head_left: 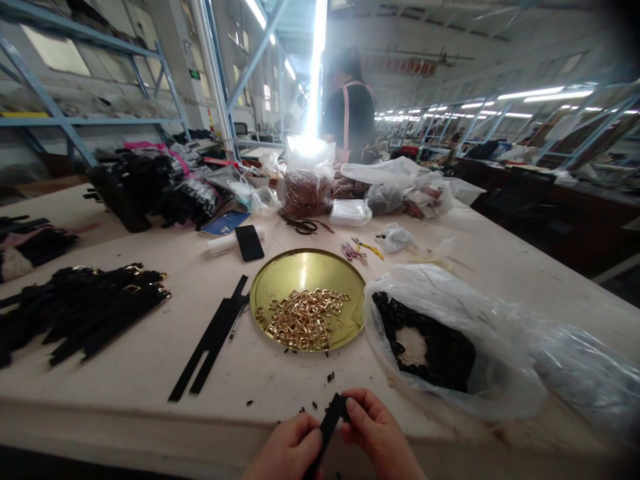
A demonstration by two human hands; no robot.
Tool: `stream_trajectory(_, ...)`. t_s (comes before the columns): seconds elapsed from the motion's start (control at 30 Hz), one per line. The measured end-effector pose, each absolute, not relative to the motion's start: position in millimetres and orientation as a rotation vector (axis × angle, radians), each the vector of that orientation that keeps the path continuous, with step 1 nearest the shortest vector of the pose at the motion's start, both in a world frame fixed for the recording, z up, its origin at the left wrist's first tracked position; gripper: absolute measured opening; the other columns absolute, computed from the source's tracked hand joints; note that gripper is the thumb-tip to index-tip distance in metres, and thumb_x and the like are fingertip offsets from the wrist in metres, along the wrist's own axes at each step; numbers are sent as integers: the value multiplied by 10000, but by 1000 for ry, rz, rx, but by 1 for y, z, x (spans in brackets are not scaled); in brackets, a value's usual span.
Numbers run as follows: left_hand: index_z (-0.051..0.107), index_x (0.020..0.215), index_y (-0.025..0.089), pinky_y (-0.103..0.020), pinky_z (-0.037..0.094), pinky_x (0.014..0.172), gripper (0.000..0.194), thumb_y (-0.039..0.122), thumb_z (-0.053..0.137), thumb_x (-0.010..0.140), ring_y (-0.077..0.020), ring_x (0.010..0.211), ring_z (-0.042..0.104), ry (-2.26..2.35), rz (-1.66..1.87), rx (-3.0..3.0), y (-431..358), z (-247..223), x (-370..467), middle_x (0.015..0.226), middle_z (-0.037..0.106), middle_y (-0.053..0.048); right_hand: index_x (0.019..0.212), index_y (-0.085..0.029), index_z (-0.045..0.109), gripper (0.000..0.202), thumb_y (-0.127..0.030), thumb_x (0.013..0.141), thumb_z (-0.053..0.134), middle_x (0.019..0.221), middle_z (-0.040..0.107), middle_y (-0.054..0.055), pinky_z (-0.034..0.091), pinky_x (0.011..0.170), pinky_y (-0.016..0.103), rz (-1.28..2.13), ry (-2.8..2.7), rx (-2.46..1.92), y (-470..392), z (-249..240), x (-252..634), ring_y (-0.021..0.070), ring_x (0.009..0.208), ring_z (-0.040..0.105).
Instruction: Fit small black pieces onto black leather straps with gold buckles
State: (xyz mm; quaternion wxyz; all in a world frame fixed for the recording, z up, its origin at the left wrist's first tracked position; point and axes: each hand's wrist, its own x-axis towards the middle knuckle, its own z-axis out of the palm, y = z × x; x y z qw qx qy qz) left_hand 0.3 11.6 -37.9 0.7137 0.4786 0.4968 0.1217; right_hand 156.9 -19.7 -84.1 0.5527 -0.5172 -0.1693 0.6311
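Strap [331,419]: black, thin, likely light and limp; pinched between left hand [290,452] and right hand [376,432] at table [150,360] edge; best gripped near its end. Beyond: gold tray [345,327] of buckles [305,319], bag [480,320], strap pile [90,310], phone [249,242].

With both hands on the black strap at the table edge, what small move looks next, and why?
Probably the right hand reaches to the gold tray for a buckle: the strap, pinched by both it and the left hand, shows no buckle, unlike the finished pile.
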Motion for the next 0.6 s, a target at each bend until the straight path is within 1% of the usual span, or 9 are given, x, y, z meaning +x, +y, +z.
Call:
stream_trajectory(0.1,545,719,177,-160,265,412,221,380,470,761,-92,416,420,1089,238,1014,11,-35,4,463,497,39,760,-164,602,386,-445,555,770,580,625,-39,432,444,190,1504,-411,-1199,-22,-85,158,79,446,544)
stream_trajectory(0.27,547,689,175,-173,242,415,257,416,485,754,-98,405,399,1080,174,1111,8,-31,5,441,467,44,774,-166,594,428,-461,527,779,531,591,-52,422,439,191,1497,-374,-1216,-26,-89,160,83,442,531)
stream_trajectory(0.33,545,674,175,-184,246,427,251,402,478,758,-106,426,401,1077,182,1163,7,-32,5,464,470,39,772,-162,607,424,-481,540,763,517,583,-48,417,438,196,1453,-460,-1253,-28,-90,158,89,444,526)
stream_trajectory(0.43,530,632,195,-207,259,463,218,338,460,780,-125,474,418,1095,241,1341,8,-32,5,493,478,35,755,-161,638,405,-508,569,732,506,579,-35,418,454,209,1358,-641,-1301,-32,-91,152,99,453,520)
stream_trajectory(0.53,531,581,208,-224,275,525,234,311,492,788,-146,563,470,1119,253,1630,11,-34,4,554,544,16,750,-175,662,432,-574,585,681,530,591,-13,440,477,235,1265,-756,-1357,-35,-90,146,121,472,532)
stream_trajectory(0.6,555,611,208,-224,291,561,232,329,492,799,-154,620,505,1110,205,1758,14,-38,4,637,601,1,746,-193,679,449,-616,602,632,591,617,19,468,506,261,1161,-831,-1428,-38,-91,144,155,527,562)
